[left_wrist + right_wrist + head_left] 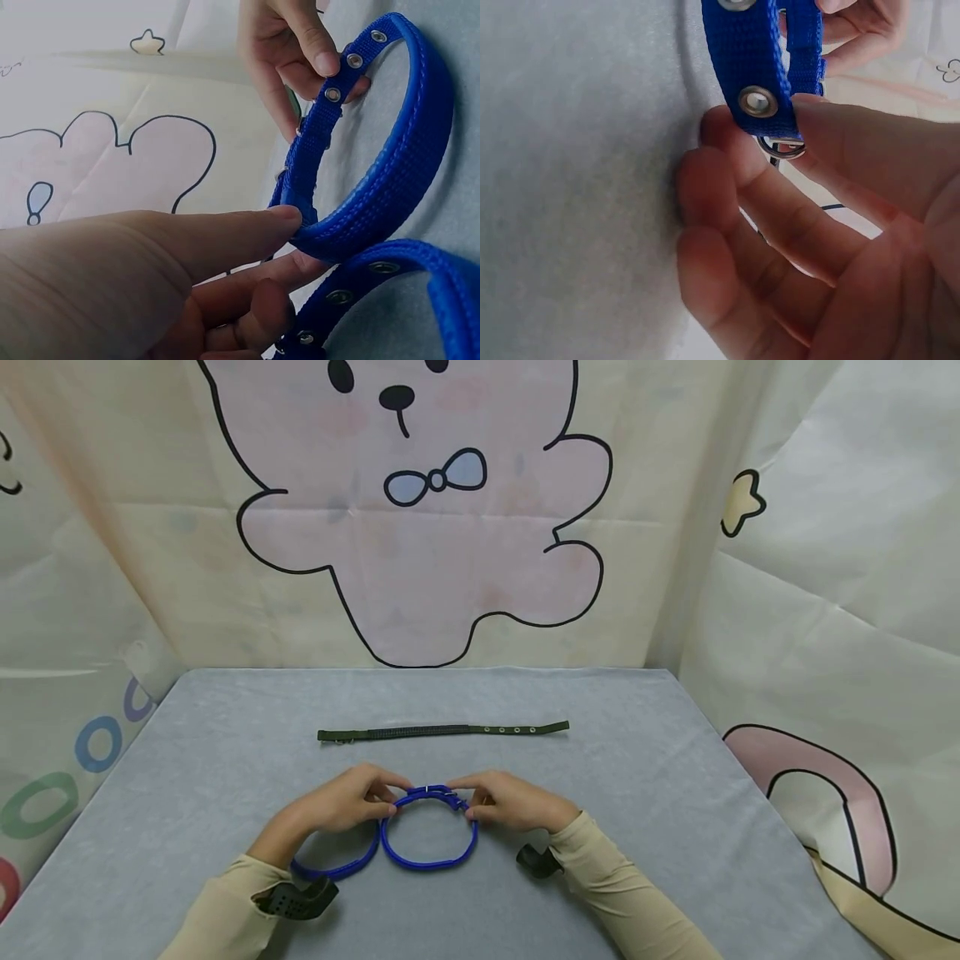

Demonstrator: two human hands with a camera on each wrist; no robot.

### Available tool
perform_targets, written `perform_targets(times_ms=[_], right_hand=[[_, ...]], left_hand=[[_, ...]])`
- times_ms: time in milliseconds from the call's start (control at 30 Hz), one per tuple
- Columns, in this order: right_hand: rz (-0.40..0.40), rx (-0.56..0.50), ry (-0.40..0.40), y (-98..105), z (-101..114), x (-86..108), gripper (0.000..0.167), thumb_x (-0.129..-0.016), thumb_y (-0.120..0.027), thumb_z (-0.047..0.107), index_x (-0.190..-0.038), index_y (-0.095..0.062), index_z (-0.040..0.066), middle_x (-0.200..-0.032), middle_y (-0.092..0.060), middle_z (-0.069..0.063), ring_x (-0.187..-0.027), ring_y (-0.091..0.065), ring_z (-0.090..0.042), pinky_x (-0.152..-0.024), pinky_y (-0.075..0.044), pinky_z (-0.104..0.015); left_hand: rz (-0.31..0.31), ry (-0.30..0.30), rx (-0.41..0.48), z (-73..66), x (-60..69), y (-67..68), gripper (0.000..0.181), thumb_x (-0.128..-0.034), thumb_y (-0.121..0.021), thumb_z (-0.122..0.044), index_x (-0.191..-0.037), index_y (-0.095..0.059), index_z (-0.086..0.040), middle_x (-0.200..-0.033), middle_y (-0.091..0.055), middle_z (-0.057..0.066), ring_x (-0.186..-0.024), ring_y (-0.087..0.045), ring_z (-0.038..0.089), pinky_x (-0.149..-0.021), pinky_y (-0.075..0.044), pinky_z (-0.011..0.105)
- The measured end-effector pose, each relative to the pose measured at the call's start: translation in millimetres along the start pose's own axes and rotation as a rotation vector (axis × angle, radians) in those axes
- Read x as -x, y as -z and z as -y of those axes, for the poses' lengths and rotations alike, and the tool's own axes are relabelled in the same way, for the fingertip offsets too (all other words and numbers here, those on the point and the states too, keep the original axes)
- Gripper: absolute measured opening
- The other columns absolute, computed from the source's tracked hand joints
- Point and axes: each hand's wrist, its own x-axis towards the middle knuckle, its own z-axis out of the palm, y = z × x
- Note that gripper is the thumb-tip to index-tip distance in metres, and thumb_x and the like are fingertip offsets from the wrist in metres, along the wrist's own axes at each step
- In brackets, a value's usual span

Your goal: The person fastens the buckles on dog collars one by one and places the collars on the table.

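Note:
A blue collar [428, 866] with metal eyelets is closed into a loop in front of me, standing on its edge on the table. My left hand [352, 797] pinches its strap at the back left, thumb and finger on either side, as the left wrist view shows. At the back right, beside the buckle, my right hand [513, 802] pinches the same strap; a metal ring [782, 148] hangs there by the fingers. A second blue collar [337, 871], also looped, lies under my left forearm, partly hidden by it, its side close against the first.
Farther back, a dark green collar [442, 730] with eyelets lies stretched out across the grey tablecloth [637, 735]. Printed curtains [450, 568] hang behind and at both sides of the table. Dark bands [297, 899] sit at both wrists.

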Motion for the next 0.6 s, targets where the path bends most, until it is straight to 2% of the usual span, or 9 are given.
perform_targets(times_ms=[400,600], right_hand=[[-0.016,0.01,-0.004,-0.9,0.9,-1.3,0.049,-0.101,-0.062,0.011,-0.149,-0.051,0.011,-0.099,-0.073,-0.003,-0.074,-0.057,-0.003,-0.068,-0.047,-0.021],[-0.016,0.018,-0.005,-1.2,0.3,-1.8,0.048,-0.101,-0.062,0.011,-0.148,-0.052,0.012,-0.103,-0.072,-0.004,-0.077,-0.058,-0.004,-0.069,-0.048,-0.021]], left_hand=[[-0.035,0.031,-0.032,-0.4,-0.7,-1.6,0.035,-0.0955,-0.069,-0.011,-0.13,-0.067,-0.002,-0.112,-0.075,0.012,-0.104,-0.072,0.023,-0.085,-0.059,0.038],[-0.028,0.051,-0.034,-0.8,-1.1,-2.1,0.039,-0.0953,-0.07,-0.012,-0.133,-0.065,-0.002,-0.113,-0.075,0.014,-0.103,-0.072,0.024,-0.081,-0.059,0.036]])
